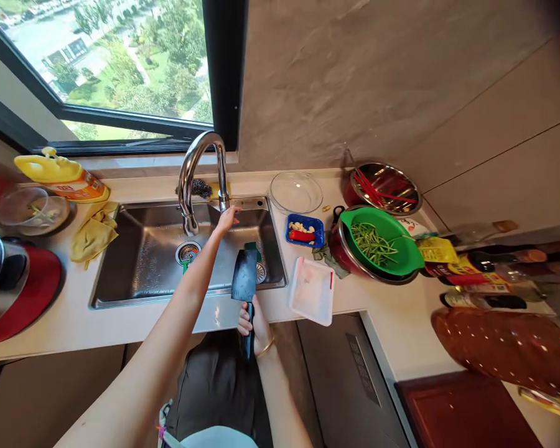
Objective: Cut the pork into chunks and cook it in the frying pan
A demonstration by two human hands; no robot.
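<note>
My left hand reaches across the sink to the base of the chrome faucet. Its fingers are closed at the faucet handle, which the hand mostly covers. No running water shows under the spout. My right hand is wrapped round the black handle of a cleaver. The dark, broad blade points away from me, over the sink's front rim. A dark green item lies in the sink behind the blade, partly hidden.
Right of the sink are a white plastic tray, a blue tray with garlic and red peppers, a glass bowl, and a green colander of green beans. Left are a yellow cloth, a yellow jug and a red-based pot.
</note>
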